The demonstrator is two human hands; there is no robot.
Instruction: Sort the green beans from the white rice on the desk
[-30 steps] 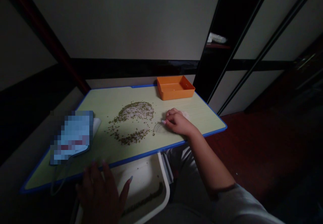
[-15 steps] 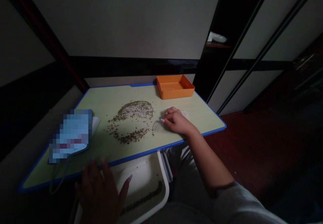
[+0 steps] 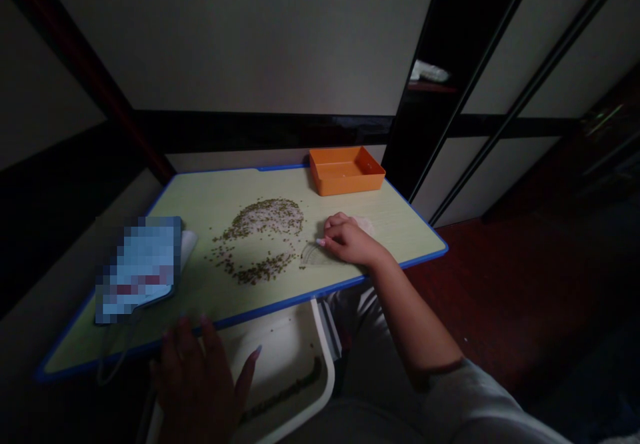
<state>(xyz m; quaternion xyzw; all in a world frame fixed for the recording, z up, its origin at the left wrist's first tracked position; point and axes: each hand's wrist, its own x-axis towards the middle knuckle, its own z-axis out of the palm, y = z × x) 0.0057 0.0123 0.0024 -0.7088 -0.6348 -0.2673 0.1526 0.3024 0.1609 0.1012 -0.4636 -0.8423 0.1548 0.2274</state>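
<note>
My right hand rests on the pale green table, fingers curled onto a clear plastic protractor lying flat beside a spread of small green beans mixed with white grains. A small white heap lies just behind that hand. My left hand hangs below the table's front blue edge, fingers spread, over a white tray that holds a line of green beans.
An orange tray stands at the table's far right corner. A blurred blue item with a cord lies at the left end. A wall and dark sliding-door frames rise behind; red-brown floor lies to the right.
The view has shifted slightly; my right hand and the protractor have crept a little to the left toward the beans. My left hand stays where it was.
</note>
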